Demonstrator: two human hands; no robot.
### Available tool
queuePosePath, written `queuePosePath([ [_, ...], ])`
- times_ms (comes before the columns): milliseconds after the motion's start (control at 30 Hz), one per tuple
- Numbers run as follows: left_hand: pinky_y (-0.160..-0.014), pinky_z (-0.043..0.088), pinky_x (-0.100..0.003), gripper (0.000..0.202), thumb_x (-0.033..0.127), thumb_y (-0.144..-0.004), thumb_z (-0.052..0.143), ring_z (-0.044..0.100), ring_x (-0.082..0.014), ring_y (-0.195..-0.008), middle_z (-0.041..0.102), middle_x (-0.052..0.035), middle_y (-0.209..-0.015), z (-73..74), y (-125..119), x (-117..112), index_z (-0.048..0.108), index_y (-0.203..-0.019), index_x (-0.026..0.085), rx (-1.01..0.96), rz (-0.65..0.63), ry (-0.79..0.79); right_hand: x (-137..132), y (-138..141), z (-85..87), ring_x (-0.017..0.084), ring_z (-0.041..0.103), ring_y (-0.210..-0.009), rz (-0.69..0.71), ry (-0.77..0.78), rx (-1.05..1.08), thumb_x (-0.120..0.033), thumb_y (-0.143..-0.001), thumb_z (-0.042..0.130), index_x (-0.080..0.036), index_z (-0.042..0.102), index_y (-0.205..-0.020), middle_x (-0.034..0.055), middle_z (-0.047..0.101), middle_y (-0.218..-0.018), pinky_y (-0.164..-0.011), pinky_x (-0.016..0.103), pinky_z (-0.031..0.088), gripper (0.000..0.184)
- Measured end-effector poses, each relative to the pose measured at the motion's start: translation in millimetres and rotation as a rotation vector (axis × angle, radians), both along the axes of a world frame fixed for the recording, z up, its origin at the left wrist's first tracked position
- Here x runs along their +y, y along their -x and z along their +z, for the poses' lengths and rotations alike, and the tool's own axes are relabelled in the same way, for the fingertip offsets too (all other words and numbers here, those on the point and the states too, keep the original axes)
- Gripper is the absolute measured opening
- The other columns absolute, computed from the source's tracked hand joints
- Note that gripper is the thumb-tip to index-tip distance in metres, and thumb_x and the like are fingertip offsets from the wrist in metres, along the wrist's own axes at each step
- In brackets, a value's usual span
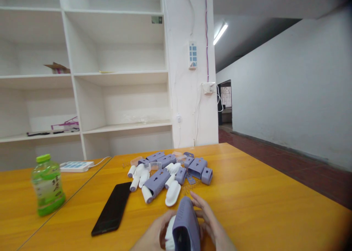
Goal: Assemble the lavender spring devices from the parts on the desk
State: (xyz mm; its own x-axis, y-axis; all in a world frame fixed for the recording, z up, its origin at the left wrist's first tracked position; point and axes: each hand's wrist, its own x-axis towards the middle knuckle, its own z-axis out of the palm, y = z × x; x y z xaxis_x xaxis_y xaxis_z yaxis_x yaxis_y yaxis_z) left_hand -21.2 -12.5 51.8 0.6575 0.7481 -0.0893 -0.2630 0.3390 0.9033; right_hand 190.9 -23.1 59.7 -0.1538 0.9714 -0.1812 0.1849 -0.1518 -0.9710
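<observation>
**Head view: shell and insert held in both hands**

I see the left hand (152, 234) cupped around a white insert (169, 233) and the right hand (213, 225) closed on the purple shell (185, 221), low over the bench (261, 192) at six o'clock. I judge the two parts are being seated together, and the next move calls for a straight, aligned push. A pile of loose parts (167, 172) lies at twelve o'clock, a phone (114, 208) at ten and a bottle (48, 185) farther out at nine. Open bench runs from two to three o'clock, up to its right edge.

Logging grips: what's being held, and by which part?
The left hand and right hand grip a lavender plastic casing by its left and right sides; a white plastic part sits against its left.
</observation>
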Motion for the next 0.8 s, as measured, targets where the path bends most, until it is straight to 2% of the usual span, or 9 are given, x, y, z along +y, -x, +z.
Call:
queuePosePath([
  [67,-0.113,0.039,-0.054,0.097,0.07,-0.057,0.087,0.054,-0.0415,-0.132,0.068,-0.0108,-0.131,7.3,3.4,-1.8,0.06,-0.136,0.021,0.088,-0.008,-0.051,-0.4,0.3,-0.5,0.034,0.069,-0.095,0.011,0.018,0.005,-0.072,-0.071,0.073,-0.034,0.048,-0.148,0.0137,0.066,-0.125,-0.078,0.044,0.057,0.089],
  [133,-0.108,0.045,-0.054,0.082,0.07,-0.071,0.078,0.058,-0.0409,-0.127,0.07,-0.0101,-0.128,15.3,8.0,-4.6,0.061,-0.135,0.021,0.177,0.03,-0.106,-1.2,0.5,-2.0,0.032,0.07,-0.091,0.03,0.028,-0.002,-0.071,-0.07,0.075,-0.035,0.047,-0.148,0.0132,0.065,-0.124,-0.076,0.043,0.057,0.091],
  [233,-0.103,0.05,-0.052,0.05,0.053,-0.094,0.064,0.062,-0.0333,-0.121,0.065,-0.0095,-0.134,22.6,14.5,-8.6,0.062,-0.131,0.02,0.255,0.109,-0.153,-2.3,0.0,-2.9,0.029,0.07,-0.086,0.062,0.027,-0.019,-0.07,-0.072,0.074,-0.035,0.045,-0.15,0.0121,0.064,-0.124,-0.075,0.043,0.058,0.09],
  [300,-0.1,0.053,-0.051,0.04,0.043,-0.098,0.062,0.062,-0.0297,-0.118,0.061,-0.0087,-0.137,23.4,15.5,-8.6,0.061,-0.13,0.019,0.269,0.129,-0.164,-2.4,-0.7,-1.8,0.029,0.07,-0.086,0.08,0.029,-0.038,-0.067,-0.072,0.076,-0.034,0.046,-0.149,0.0122,0.064,-0.121,-0.074,0.043,0.058,0.089],
  [367,-0.101,0.052,-0.051,0.04,0.044,-0.097,0.062,0.062,-0.0311,-0.119,0.063,-0.0084,-0.135,21.8,12.8,-5.5,0.062,-0.129,0.019,0.284,0.14,-0.176,-1.9,-1.8,-0.6,0.033,0.068,-0.096,0.094,-0.002,-0.065,-0.064,-0.069,0.079,-0.033,0.051,-0.146,0.0134,0.063,-0.123,-0.077,0.043,0.058,0.088],
  [467,-0.106,0.048,-0.049,0.05,0.055,-0.091,0.065,0.065,-0.0362,-0.116,0.073,-0.0068,-0.124,16.7,4.7,1.3,0.065,-0.129,0.021,0.297,0.133,-0.211,-0.5,-3.9,-1.6,0.036,0.06,-0.119,0.118,-0.082,-0.096,-0.061,-0.069,0.08,-0.031,0.056,-0.143,0.0141,0.056,-0.136,-0.09,0.043,0.055,0.083],
  [533,-0.105,0.048,-0.045,0.061,0.059,-0.084,0.069,0.068,-0.0372,-0.112,0.076,-0.0069,-0.119,12.0,0.5,2.6,0.065,-0.13,0.019,0.279,0.139,-0.307,0.3,-6.2,-4.6,0.036,0.054,-0.128,0.141,-0.097,-0.109,-0.061,-0.073,0.077,-0.03,0.054,-0.145,0.0135,0.054,-0.141,-0.098,0.044,0.052,0.081],
  [633,-0.104,0.05,-0.041,0.072,0.058,-0.077,0.073,0.065,-0.0362,-0.117,0.071,-0.0111,-0.13,3.3,0.3,-3.0,0.063,-0.134,0.016,0.282,0.22,-0.472,0.8,-10.5,-10.0,0.036,0.05,-0.133,0.177,-0.095,-0.134,-0.063,-0.077,0.074,-0.029,0.051,-0.149,0.0137,0.052,-0.142,-0.106,0.045,0.046,0.083],
  [800,-0.107,0.049,-0.041,0.073,0.054,-0.068,0.081,0.061,-0.0368,-0.123,0.072,-0.0107,-0.13,-15.7,5.7,-13.5,0.068,-0.132,0.021,0.432,0.342,-0.507,0.3,-17.3,-19.3,0.039,0.044,-0.137,0.236,-0.141,-0.172,-0.07,-0.065,0.08,-0.028,0.044,-0.154,0.0132,0.048,-0.145,-0.112,0.047,0.04,0.105],
])
